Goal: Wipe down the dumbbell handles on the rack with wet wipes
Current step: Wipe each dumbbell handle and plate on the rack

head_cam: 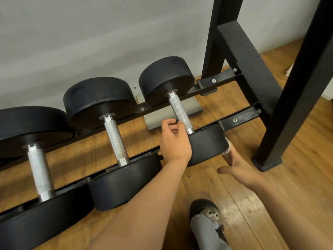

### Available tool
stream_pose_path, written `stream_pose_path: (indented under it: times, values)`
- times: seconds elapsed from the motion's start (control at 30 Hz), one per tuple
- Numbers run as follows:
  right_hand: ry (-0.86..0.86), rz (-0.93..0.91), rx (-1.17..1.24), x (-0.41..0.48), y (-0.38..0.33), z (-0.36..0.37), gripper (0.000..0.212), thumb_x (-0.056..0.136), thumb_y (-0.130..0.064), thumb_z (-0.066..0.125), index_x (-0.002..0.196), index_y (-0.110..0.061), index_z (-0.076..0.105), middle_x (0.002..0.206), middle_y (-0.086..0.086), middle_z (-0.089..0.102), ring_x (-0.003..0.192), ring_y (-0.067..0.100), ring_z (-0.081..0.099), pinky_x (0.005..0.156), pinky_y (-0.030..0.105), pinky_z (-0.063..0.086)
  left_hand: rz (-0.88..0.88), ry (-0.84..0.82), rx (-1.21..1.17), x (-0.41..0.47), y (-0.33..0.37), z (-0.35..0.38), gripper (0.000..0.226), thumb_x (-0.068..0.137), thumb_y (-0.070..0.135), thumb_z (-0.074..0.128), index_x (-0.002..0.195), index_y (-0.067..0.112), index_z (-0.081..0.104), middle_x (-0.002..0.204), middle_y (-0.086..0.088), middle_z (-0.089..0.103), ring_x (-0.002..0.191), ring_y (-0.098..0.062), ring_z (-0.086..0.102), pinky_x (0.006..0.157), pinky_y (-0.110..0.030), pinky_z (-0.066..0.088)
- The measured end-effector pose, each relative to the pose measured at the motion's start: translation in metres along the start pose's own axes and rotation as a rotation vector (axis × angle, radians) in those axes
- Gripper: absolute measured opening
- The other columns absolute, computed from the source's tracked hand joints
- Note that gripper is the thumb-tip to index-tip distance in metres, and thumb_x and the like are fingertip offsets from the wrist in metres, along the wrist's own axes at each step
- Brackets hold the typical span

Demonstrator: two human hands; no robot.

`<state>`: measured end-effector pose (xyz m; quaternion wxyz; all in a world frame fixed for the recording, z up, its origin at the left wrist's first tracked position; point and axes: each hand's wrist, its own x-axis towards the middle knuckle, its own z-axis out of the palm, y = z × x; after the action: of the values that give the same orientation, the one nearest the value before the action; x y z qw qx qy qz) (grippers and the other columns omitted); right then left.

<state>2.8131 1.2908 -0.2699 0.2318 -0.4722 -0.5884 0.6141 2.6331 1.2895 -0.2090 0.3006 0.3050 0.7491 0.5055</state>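
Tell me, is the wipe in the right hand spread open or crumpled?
Crumpled. The wet wipe shows only as a small bunched white wad pinched in the right hand, pressed beside the near end of the rightmost dumbbell.

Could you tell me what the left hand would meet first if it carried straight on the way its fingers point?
Most likely the knurled handle of the rightmost dumbbell: the left hand has its fingertips right beside it, though depth is unclear.

Plain pale grey wall point(90, 33) behind, glossy wood-plank floor point(243, 204) below catching light, and a grey flat block point(162, 115) against the wall.
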Motion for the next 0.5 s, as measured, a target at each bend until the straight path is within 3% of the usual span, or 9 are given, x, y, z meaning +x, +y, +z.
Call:
stream_pose_path:
  times: [0.23, 0.37, 0.5]
  values:
    - [0.044, 0.049, 0.163, 0.017, 0.007, 0.007, 0.088, 0.074, 0.025, 0.057, 0.135, -0.036, 0.035, 0.13, -0.022, 0.048, 0.131, 0.008, 0.042, 0.105, 0.025, 0.036, -0.001, -0.004, -0.008, 0.001, 0.0, 0.0, 0.017, 0.099, 0.035, 0.051, 0.111, 0.024, 0.055, 0.095, 0.01, 0.063, 0.085, -0.003, 0.058, 0.066, -0.022, 0.043]
    - [0.076, 0.003, 0.161, 0.011, 0.0, 0.003, 0.09, 0.073, 0.026, 0.058, 0.129, -0.043, 0.04, 0.131, -0.025, 0.049, 0.122, -0.01, 0.046, 0.095, 0.014, 0.041, 0.003, -0.009, -0.01, 0.0, -0.001, 0.0, 0.016, 0.099, 0.034, 0.051, 0.11, 0.024, 0.055, 0.096, 0.01, 0.063, 0.085, -0.003, 0.059, 0.065, -0.02, 0.041]
    - [0.103, -0.078, 0.048, 0.002, -0.005, 0.003, 0.099, 0.074, 0.019, 0.065, 0.142, -0.042, 0.029, 0.138, -0.032, 0.039, 0.123, -0.023, 0.035, 0.098, 0.007, 0.032, 0.013, -0.007, -0.006, 0.0, -0.001, 0.0, 0.017, 0.099, 0.034, 0.051, 0.111, 0.023, 0.056, 0.096, 0.008, 0.064, 0.083, -0.002, 0.058, 0.063, -0.019, 0.039]
